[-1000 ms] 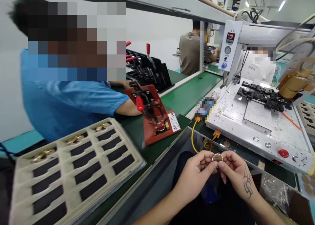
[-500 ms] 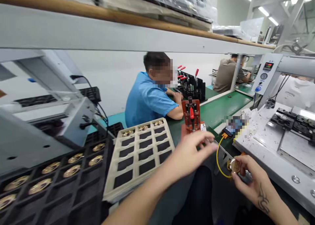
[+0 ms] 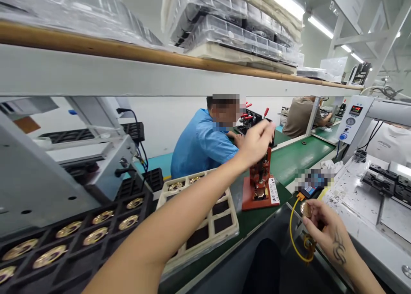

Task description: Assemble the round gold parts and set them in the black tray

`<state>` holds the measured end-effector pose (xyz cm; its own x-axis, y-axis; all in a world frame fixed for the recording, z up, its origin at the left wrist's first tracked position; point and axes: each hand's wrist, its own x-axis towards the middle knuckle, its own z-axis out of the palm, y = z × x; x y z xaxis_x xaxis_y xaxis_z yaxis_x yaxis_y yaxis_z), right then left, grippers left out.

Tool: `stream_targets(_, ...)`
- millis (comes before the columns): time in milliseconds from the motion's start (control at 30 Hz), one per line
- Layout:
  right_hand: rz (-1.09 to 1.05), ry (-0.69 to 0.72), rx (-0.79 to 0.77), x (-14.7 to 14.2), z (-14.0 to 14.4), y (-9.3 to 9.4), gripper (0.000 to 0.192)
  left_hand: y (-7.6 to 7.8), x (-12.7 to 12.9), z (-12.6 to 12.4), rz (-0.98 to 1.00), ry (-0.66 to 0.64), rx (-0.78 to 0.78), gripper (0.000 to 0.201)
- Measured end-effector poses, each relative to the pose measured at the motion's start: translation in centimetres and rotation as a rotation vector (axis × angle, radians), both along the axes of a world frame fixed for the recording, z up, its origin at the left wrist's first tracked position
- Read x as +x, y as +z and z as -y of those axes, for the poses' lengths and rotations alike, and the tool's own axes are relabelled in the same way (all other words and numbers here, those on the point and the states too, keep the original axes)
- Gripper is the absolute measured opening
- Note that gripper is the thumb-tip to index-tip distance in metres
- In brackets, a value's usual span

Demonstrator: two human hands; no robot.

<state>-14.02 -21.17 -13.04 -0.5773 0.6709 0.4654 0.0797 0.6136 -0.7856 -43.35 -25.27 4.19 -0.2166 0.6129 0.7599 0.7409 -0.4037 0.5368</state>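
Observation:
My left hand (image 3: 258,140) is closed at the top of a red toggle-clamp fixture (image 3: 245,197), over its lever handle, which my fingers hide. A small metallic piece (image 3: 259,194) sits in the fixture's base, beside a white label with handwriting. My right hand (image 3: 323,223) pinches a round gold part (image 3: 305,209), like a watch case, between thumb and fingers, low beside the metal bench. My left forearm crosses over a cream compartment tray (image 3: 236,227) and hides much of it. Round gold parts lie in some of its back compartments.
A black compartment tray (image 3: 111,251) at left holds several gold rings. A yellow cable (image 3: 291,232) hangs from a handheld meter (image 3: 310,187) near my right hand. An overhead shelf (image 3: 144,77) spans the view. Across the green bench (image 3: 295,157) sits a co-worker in blue (image 3: 201,142).
My left hand has moved up and forward from in front of the fixture to its top. My right hand still holds the gold part. The view has tilted up.

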Motion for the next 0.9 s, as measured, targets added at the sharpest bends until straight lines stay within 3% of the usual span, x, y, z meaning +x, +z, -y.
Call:
stream_targets(100,0.022,0.074,-0.012,-3.2,-1.5,-0.7,0.028,1.1,-3.3,-0.3,0.097,0.125,-0.015,0.029)
stream_targets(167,0.044,0.109,-0.010,-4.8,-2.2,-1.5,0.028,-0.5,-5.3,0.8,0.133,0.201,-0.105,0.023)
stream_targets(233,0.055,0.119,0.004,-6.0,-2.9,-2.4,0.028,-3.9,-6.4,2.7,0.150,0.221,-0.281,0.028)
stream_targets(333,0.066,0.131,0.034,-8.2,-4.0,-3.4,0.026,-10.4,-6.0,4.7,0.145,0.104,-0.666,0.033)
stream_targets(433,0.073,0.141,0.062,-11.1,-5.5,-4.0,0.022,-15.7,-4.3,4.2,0.150,0.016,-0.936,0.025)
stream_targets(500,0.078,0.152,0.069,-12.8,-6.4,-4.5,0.020,-17.8,-3.5,3.0,0.151,0.006,-0.999,0.023)
stream_targets(700,0.092,0.178,0.048,-13.9,-7.8,-7.4,0.021,-19.6,-3.6,0.5,0.134,0.010,-0.973,0.034)
stream_targets(900,0.166,0.252,0.038,-15.5,-8.8,-9.4,0.027,-19.8,-4.4,1.4,0.143,-0.006,-0.944,0.027)
